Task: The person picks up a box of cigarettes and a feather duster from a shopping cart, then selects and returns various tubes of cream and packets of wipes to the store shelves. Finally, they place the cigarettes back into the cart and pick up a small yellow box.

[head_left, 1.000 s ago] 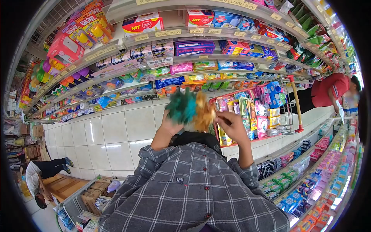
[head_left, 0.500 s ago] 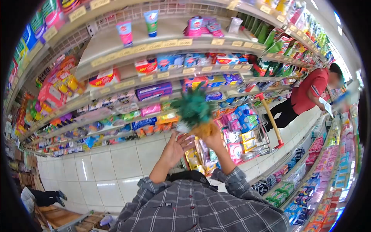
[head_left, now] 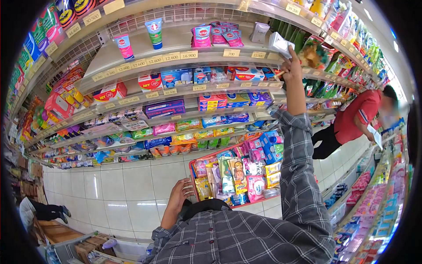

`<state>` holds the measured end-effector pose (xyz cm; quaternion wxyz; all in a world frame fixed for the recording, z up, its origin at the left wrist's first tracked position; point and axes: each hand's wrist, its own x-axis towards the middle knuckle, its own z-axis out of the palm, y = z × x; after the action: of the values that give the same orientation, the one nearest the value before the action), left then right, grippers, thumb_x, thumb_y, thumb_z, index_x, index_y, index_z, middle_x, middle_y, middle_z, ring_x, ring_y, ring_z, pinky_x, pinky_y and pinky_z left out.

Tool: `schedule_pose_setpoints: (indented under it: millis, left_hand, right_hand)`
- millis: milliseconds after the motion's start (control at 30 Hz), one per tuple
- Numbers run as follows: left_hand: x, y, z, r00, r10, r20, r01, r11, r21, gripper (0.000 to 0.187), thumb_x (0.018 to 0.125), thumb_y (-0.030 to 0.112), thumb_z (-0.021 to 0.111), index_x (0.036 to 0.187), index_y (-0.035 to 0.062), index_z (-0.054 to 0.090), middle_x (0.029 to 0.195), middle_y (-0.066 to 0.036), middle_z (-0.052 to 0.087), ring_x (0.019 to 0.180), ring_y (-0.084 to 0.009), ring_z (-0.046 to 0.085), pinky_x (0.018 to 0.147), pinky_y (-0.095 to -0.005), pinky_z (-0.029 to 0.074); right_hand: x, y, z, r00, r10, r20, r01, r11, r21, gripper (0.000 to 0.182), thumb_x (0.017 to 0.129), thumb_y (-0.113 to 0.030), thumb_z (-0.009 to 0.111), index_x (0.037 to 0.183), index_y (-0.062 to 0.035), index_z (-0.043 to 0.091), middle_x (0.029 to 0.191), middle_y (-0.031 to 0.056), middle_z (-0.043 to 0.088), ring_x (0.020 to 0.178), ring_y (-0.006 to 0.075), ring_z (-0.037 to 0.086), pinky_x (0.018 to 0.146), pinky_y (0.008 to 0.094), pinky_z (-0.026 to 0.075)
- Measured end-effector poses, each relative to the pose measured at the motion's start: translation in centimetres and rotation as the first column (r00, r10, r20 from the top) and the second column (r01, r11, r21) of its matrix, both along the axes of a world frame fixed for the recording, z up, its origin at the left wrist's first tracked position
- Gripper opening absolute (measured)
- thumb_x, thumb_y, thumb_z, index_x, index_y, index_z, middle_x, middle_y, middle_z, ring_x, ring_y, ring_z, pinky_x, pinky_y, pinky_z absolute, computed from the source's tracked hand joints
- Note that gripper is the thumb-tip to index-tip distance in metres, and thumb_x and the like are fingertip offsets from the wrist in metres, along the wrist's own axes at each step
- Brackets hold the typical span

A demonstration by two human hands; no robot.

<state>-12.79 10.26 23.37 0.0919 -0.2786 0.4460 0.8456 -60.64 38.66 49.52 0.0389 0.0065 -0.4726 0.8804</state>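
Observation:
My right hand (head_left: 292, 69) reaches up to the edge of the upper shelf. Its fingers close around the thin stick of what looks like a feather duster, whose orange and green fluffy head (head_left: 311, 55) is blurred beyond the hand. My index finger also touches a stack of white packets (head_left: 280, 44) at that shelf's right end. Lower down, my left hand (head_left: 179, 194) is empty with its fingers apart, beside the left rim of a red shopping basket or cart (head_left: 192, 169) full of colourful packets.
Pink sachets (head_left: 202, 36), a pink tube (head_left: 125, 46) and a blue-green tube (head_left: 154, 33) stand on the upper shelf (head_left: 176, 42). Boxes and packets fill the shelves below. A person in a red shirt (head_left: 357, 115) stands at the right, holding paper. Another person's legs (head_left: 46, 210) show at lower left.
The duster has gone from in front of my chest up to the right with my right hand, which now touches the white packets. My left hand has dropped lower and left.

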Motion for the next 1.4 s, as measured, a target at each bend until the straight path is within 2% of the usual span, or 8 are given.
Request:
schedule_pose_setpoints:
  millis: [233,733,833,967,1000,1067,1233,1400]
  left_hand:
    - [-1.1,1.2,-0.5,0.996,0.084,0.031,-0.083,0.996,-0.027,0.034,0.098,0.032,0.045,0.118,0.0064,0.053,0.109,-0.008,0.057,0.094,-0.0195,0.059,0.082,-0.0333,0.049]
    - [-8.9,4.5,2.7,0.924,-0.254,-0.287,0.112,0.895,-0.432,0.033,0.096,0.029,0.055,0.12,0.0055,0.056,0.105,-0.005,0.063,0.092,-0.0143,0.061,0.078,-0.0288,0.049]
    - [-16.0,5.1,11.2,0.771,-0.541,-0.335,0.082,0.607,-0.791,0.033,0.095,0.024,0.058,0.118,0.0003,0.058,0.105,-0.011,0.064,0.095,-0.0172,0.062,0.083,-0.0304,0.049]
    - [-28.9,6.5,23.3,0.422,-0.617,-0.665,-0.448,0.496,-0.744,0.028,0.093,0.021,0.06,0.113,0.0019,0.061,0.104,-0.01,0.066,0.1,-0.0195,0.063,0.086,-0.0316,0.048]
    - [-31.3,6.9,26.8,0.398,-0.647,-0.65,-0.478,0.459,-0.749,0.027,0.091,0.02,0.06,0.112,0.0031,0.061,0.108,-0.011,0.063,0.103,-0.0228,0.061,0.088,-0.0336,0.047]
    - [-36.9,7.7,29.7,0.479,-0.714,-0.51,-0.618,0.139,-0.774,0.029,0.089,0.018,0.06,0.115,0.0062,0.059,0.116,-0.012,0.059,0.108,-0.028,0.057,0.092,-0.0362,0.045]
    - [-48.8,9.4,30.6,0.518,-0.737,-0.434,-0.756,-0.156,-0.636,0.045,0.085,0.027,0.063,0.128,0.0145,0.055,0.127,-0.007,0.054,0.118,-0.032,0.047,0.097,-0.0485,0.039]
    - [-52.2,10.4,31.4,0.619,-0.758,-0.206,-0.681,-0.388,-0.621,0.045,0.083,0.032,0.064,0.125,0.0181,0.058,0.126,-0.004,0.056,0.122,-0.0264,0.043,0.1,-0.0481,0.028]
  right_hand:
    - [-2.6,-2.2,2.7,0.981,-0.192,0.015,0.185,0.965,0.184,0.044,0.07,-0.019,0.084,0.098,0.0,0.055,0.08,0.0137,0.063,0.041,0.0068,0.03,0.037,0.0226,0.024]
    - [-6.5,-0.8,2.3,0.985,0.169,-0.029,-0.157,0.956,0.249,0.056,0.085,0.003,0.059,0.136,-0.0046,0.039,0.096,0.0047,0.061,0.052,0.0046,0.036,0.043,0.0182,0.029]
    - [-6.1,-1.0,2.7,0.982,0.19,-0.005,-0.184,0.961,0.207,0.053,0.086,0.003,0.058,0.135,-0.0045,0.04,0.105,0.0065,0.063,0.052,0.0051,0.037,0.043,0.0186,0.03]
    - [-5.2,-1.4,2.5,0.992,0.127,-0.012,-0.124,0.984,0.129,0.049,0.088,-0.001,0.056,0.135,-0.0048,0.041,0.118,0.0063,0.062,0.053,0.0049,0.039,0.046,0.0191,0.032]
    - [-4.0,-1.5,2.5,0.996,0.077,-0.04,-0.078,0.997,-0.01,0.023,0.088,-0.006,0.059,0.11,-0.0074,0.055,0.09,0.0044,0.063,0.045,0.0075,0.033,0.044,0.0224,0.031]
    - [-1.8,-0.5,1.4,0.989,0.119,-0.089,-0.137,0.961,-0.241,0.018,0.089,-0.01,0.059,0.107,-0.0082,0.056,0.091,0.0044,0.064,0.044,0.0067,0.031,0.041,0.0211,0.029]
    - [4.8,1.6,-4.1,0.953,0.166,-0.254,-0.275,0.824,-0.495,0.018,0.093,-0.023,0.056,0.104,-0.0094,0.06,0.084,0.0047,0.065,0.039,0.0045,0.028,0.035,0.0192,0.022]
    - [13.9,3.8,-10.0,0.969,0.226,-0.102,-0.246,0.822,-0.514,0.031,0.097,-0.032,0.049,0.112,-0.007,0.062,0.082,0.0033,0.062,0.037,0.0041,0.03,0.033,0.018,0.022]
